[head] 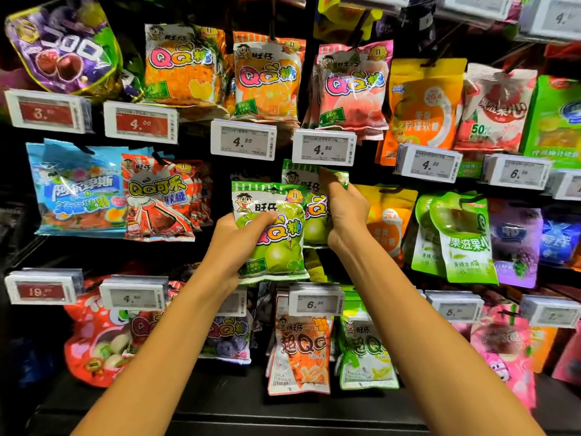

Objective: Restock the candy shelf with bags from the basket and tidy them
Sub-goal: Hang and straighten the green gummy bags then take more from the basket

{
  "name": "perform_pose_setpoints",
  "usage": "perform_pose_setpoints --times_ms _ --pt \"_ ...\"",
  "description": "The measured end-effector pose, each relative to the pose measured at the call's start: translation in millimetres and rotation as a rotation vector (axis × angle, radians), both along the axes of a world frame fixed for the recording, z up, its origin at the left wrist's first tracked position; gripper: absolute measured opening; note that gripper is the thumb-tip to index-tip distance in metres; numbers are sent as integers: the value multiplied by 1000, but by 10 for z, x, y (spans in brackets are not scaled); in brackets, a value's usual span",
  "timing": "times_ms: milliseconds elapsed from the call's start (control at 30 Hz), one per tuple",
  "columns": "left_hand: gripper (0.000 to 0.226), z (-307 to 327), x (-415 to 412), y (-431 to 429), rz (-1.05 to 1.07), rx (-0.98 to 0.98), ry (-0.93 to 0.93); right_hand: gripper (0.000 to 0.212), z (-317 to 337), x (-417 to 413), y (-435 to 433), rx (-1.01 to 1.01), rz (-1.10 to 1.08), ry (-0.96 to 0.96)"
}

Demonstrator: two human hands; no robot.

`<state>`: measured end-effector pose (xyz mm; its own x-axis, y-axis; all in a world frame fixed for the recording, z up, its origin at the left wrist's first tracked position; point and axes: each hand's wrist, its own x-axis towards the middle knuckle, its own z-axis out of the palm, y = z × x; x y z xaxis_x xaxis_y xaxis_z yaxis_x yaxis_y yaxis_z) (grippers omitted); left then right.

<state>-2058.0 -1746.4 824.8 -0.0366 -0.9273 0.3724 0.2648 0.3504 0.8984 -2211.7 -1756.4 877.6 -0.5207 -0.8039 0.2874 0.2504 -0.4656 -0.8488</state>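
Left hand [234, 243] grips green-apple bag [276, 247] — thumb across (front) — right hand [341, 209] beside

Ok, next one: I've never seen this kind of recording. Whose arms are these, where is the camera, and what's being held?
No machine here: a person wears a camera on the head, looking forward and down, so you see their own two bare arms. In front is a shop display of hanging candy bags with price tags. The left hand grips a green apple candy bag. The right hand reaches to the top of a matching bag hanging behind; whether it pinches it is unclear.
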Motion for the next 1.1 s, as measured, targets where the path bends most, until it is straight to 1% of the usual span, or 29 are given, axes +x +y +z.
perform_pose_setpoints --times_ms 133,200,367,433,467,567,667,700,800,900,1000,1100 --pt "20 26 -79 -30 3 10 -54 10 -31 -29 -13 -16 -47 78" --pt "17 33 -121 -37 -4 19 -82 12 -25 -60 -22 -30 -59 104" --pt "8 65 -220 -42 -14 25 -79 10 0 -84 -42 -21 -81 139" --pt "7 73 -255 -40 -21 34 -87 18 3 -89 -49 -35 -74 142" --pt "7 73 -268 -40 -27 39 -87 19 2 -93 -53 -47 -72 154" --pt "9 67 -296 -43 -24 9 -66 15 -11 -104 -57 -63 -44 172" --pt "22 116 -305 -55 -9 -96 -42 13 14 -118 -66 -80 -1 150" --pt "24 143 -307 -64 -15 -101 -39 14 27 -122 -71 -82 8 143" --pt "13 216 -326 -87 -77 1 -47 15 68 -149 -69 -75 43 104" --pt "8 219 -349 -130 -78 77 -60 8 75 -184 -51 -67 101 117" --pt "8 168 -352 -162 -45 86 -51 10 54 -185 -52 -91 105 166" --pt "7 150 -369 -158 -30 35 -46 14 42 -197 -79 -170 54 169"
